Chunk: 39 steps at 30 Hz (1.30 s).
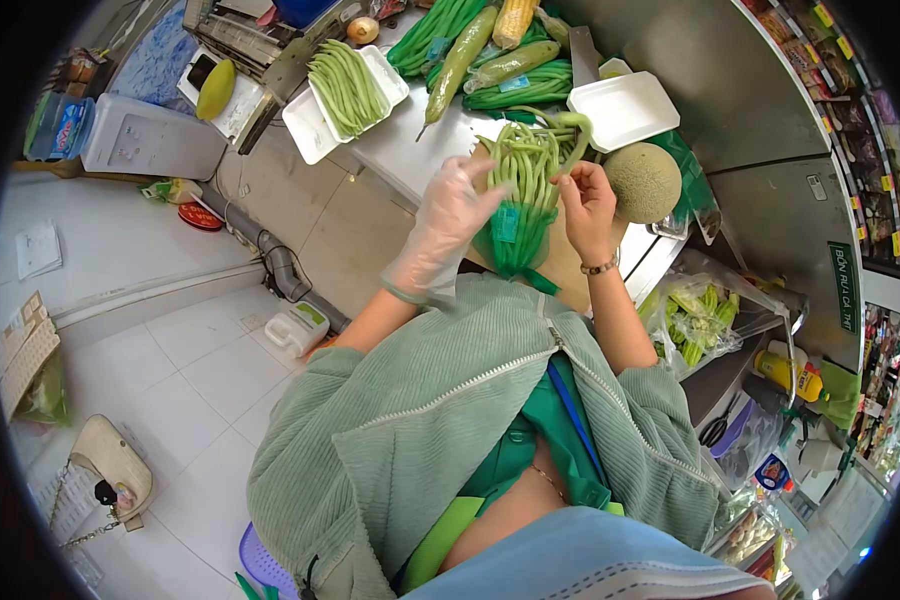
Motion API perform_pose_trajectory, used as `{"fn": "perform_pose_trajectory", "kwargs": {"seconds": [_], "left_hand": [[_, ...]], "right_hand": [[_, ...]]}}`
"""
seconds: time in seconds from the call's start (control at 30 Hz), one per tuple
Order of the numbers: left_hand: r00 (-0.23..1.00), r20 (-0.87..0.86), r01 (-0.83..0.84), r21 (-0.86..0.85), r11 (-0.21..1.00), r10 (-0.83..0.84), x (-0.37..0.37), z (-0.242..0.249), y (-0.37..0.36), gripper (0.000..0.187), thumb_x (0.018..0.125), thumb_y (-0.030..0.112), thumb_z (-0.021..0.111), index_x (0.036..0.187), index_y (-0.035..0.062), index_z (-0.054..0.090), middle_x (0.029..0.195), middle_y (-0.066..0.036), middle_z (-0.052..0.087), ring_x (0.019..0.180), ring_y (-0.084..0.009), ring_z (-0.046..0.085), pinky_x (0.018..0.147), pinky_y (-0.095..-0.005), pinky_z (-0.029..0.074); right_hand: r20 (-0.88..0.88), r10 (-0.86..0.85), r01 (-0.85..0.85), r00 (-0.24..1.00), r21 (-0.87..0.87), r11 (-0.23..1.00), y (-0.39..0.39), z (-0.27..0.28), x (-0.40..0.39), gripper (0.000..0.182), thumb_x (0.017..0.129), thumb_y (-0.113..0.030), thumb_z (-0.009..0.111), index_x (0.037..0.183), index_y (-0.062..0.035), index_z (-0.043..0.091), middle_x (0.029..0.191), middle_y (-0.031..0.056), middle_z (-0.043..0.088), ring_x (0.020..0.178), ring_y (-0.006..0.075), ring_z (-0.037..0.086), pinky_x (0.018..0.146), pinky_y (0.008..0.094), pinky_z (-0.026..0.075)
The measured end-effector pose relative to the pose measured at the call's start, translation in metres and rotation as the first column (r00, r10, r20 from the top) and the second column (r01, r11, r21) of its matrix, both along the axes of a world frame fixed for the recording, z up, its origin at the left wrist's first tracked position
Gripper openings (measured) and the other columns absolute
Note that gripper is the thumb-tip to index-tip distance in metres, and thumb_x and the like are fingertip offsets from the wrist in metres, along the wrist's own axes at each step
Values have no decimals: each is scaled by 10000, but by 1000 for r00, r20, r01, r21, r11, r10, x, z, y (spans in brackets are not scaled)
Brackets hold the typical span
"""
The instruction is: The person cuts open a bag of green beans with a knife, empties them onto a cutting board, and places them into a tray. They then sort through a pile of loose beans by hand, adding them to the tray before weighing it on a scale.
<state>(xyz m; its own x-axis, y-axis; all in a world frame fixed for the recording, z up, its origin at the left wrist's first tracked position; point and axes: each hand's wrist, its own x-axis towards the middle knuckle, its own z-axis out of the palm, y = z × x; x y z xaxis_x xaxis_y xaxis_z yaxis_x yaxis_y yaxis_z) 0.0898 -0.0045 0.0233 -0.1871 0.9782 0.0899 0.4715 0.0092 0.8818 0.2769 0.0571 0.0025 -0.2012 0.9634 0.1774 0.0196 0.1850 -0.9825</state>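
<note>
A green mesh bag (515, 245) filled with green beans (525, 165) lies on the work surface in front of my body. My left hand (448, 215), in a clear plastic glove, is at the left side of the beans with its fingers apart. On the other side, my bare right hand (587, 205) is closed in a pinch at the edge of the beans. What its fingertips grip is too small to make out. A thick, curved light-green strip (578, 135) arches just above that hand. Close to its right sits a netted melon (645, 183).
White foam trays (625, 108) stand at the back, one holding green beans (345, 88). Cucumber-like gourds (460, 65), corn (513, 22) and filled green mesh bags (520, 88) lie behind. A bag of leafy vegetables (695, 315) is at right, beside a steel cabinet (770, 220).
</note>
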Motion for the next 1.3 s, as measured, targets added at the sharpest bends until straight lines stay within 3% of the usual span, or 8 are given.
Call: {"fn": "perform_pose_trajectory", "kwargs": {"seconds": [0.1,0.17,0.23,0.33,0.73,0.83,1.03,1.3], "left_hand": [[819,573,-88,106,991,11,19,28,9,293,850,208,694,1037,-16,665,974,-74,635,776,-106,560,686,-247,469],[668,743,-112,49,993,39,21,48,14,258,879,198,673,1032,-10,670,915,-47,645,776,-79,558,682,-230,464],[613,776,-120,-94,988,149,17,59,18,230,897,193,658,1010,-6,676,850,-24,650,733,-64,556,658,-220,459],[572,807,-155,-72,985,149,11,35,24,201,917,195,635,965,6,685,774,-10,649,688,-64,556,635,-216,451],[445,845,-372,-126,920,296,6,36,18,259,929,244,621,1034,10,656,898,-44,671,736,-96,598,647,-245,477],[568,785,-349,-41,936,246,-14,22,21,242,930,236,615,1023,18,664,889,-36,669,730,-90,591,614,-250,482],[519,781,-494,-59,868,348,-27,22,28,221,898,224,657,937,7,675,811,-34,655,675,-79,579,559,-248,493],[536,761,-474,-88,876,366,-37,14,26,214,911,258,637,966,53,661,864,-22,653,747,-75,571,612,-256,481]], "right_hand": [[220,32,-71,975,173,982,-12,29,-10,128,844,-70,662,925,2,593,740,32,602,571,66,494,514,212,401],[280,60,-117,958,191,975,-20,41,-15,135,840,-75,669,924,2,596,725,30,589,562,69,485,504,217,388],[280,96,-142,955,151,978,-22,43,-17,144,850,-100,677,922,4,610,687,9,576,562,58,467,490,222,367],[170,260,-245,950,-104,964,-24,34,-10,154,874,-128,665,914,13,619,662,-14,569,571,46,464,496,222,368],[48,400,-368,915,-305,878,-30,30,-14,211,934,-199,604,884,5,608,635,-35,531,568,33,483,499,200,365],[38,504,-456,863,-370,809,-27,32,-9,214,937,-208,600,874,-4,608,641,-36,534,563,28,473,492,199,358],[38,620,-543,784,-441,714,-25,24,-2,263,946,-244,583,820,-14,607,591,-36,522,534,27,440,475,201,330],[-1,573,-526,819,-401,750,-28,18,-3,264,947,-241,582,805,-19,597,590,-35,521,517,32,441,466,207,332]]}}
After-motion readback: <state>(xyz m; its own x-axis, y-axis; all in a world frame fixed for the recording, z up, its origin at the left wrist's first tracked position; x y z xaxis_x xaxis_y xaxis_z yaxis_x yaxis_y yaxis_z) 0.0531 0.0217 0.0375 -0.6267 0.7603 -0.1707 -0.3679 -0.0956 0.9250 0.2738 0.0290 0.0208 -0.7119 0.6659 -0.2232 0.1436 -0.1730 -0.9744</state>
